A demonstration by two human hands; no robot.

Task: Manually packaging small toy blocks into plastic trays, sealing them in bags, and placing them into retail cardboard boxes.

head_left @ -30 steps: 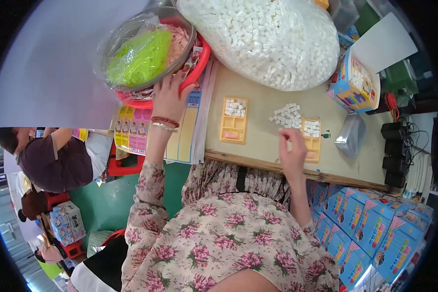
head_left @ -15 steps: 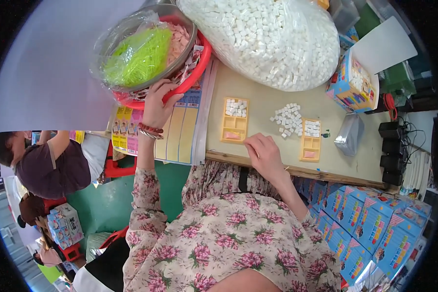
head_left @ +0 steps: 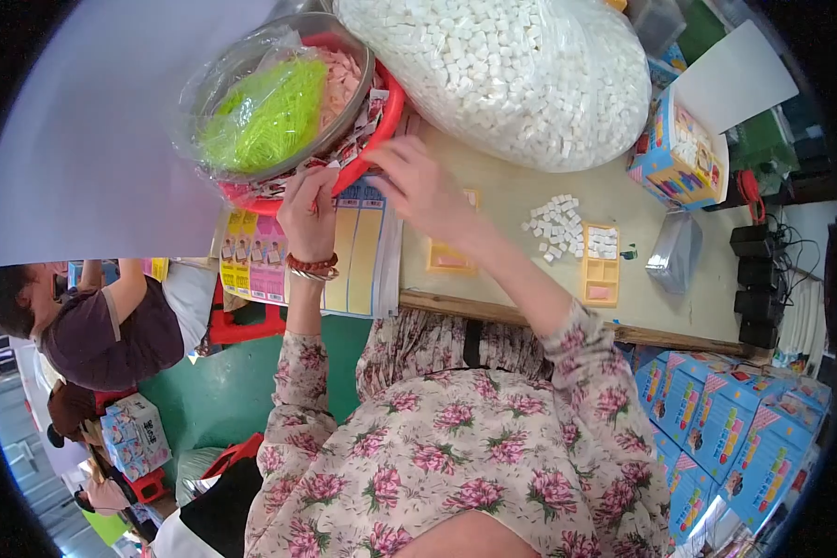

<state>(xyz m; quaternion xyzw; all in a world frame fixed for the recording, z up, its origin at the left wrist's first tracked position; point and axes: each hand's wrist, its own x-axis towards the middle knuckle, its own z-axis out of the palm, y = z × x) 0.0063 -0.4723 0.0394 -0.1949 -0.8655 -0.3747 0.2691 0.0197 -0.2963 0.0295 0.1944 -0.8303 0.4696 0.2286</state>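
At the near rim of a red basin [head_left: 389,116], my left hand [head_left: 307,214] is closed in a pinch. A bit of something reddish shows at its fingers, too small to name. My right hand [head_left: 423,191] is raised beside it with thumb and fingers apart, slightly blurred and seemingly holding nothing. Small printed packets [head_left: 367,126] lie in the basin. On top rests a metal bowl [head_left: 367,65] with a clear bag of lime-green material [head_left: 279,112] and pink pieces [head_left: 342,79]. My right forearm partly hides a yellow compartment tray [head_left: 449,259] on the table.
A second yellow tray [head_left: 601,270] holds white cubes and a pink piece, beside loose white cubes [head_left: 556,226]. A big clear bag of white cubes [head_left: 502,84] fills the far side. Right are an open box [head_left: 679,153] and a clear container [head_left: 674,251]. Printed sheets [head_left: 367,260] lie left.
My right hand has swung left and away from me, from the table's front edge to near the basin. My left hand has shifted slightly right and nearer, its fingers now pinched together.
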